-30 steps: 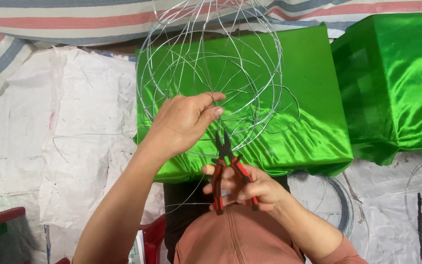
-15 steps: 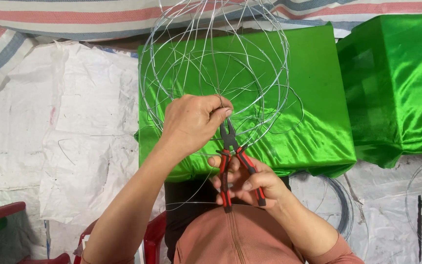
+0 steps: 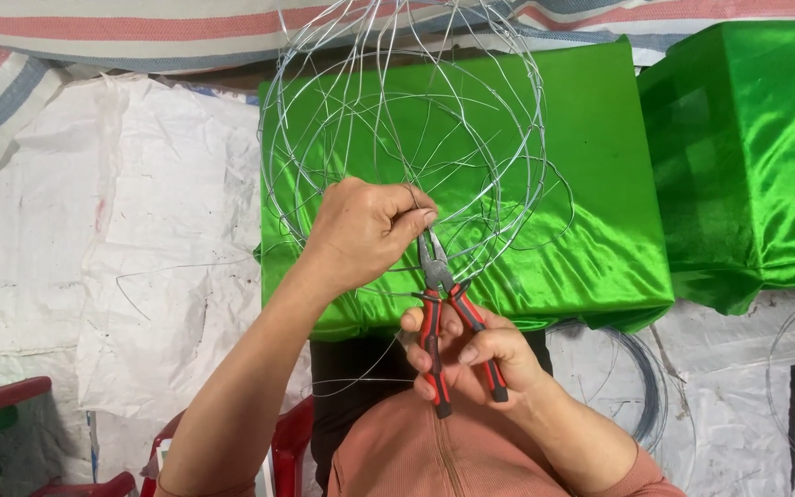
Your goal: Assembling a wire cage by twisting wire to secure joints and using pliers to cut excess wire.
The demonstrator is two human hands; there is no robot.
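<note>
Our left hand [image 3: 365,230] pinches the wire frame [image 3: 407,138] shut-fingered; the pliers [image 3: 443,304], gripped closed in our right hand [image 3: 471,354], point up at that pinch.

Soft, even daylight fills the scene, bright without harsh shadows. The green satin covers [image 3: 600,166] throw back broad glossy highlights along their folds. The thin wire frame [image 3: 397,120] stays crisp against them. Focus is sharp throughout, with mild wide-angle stretching at the edges.
</note>
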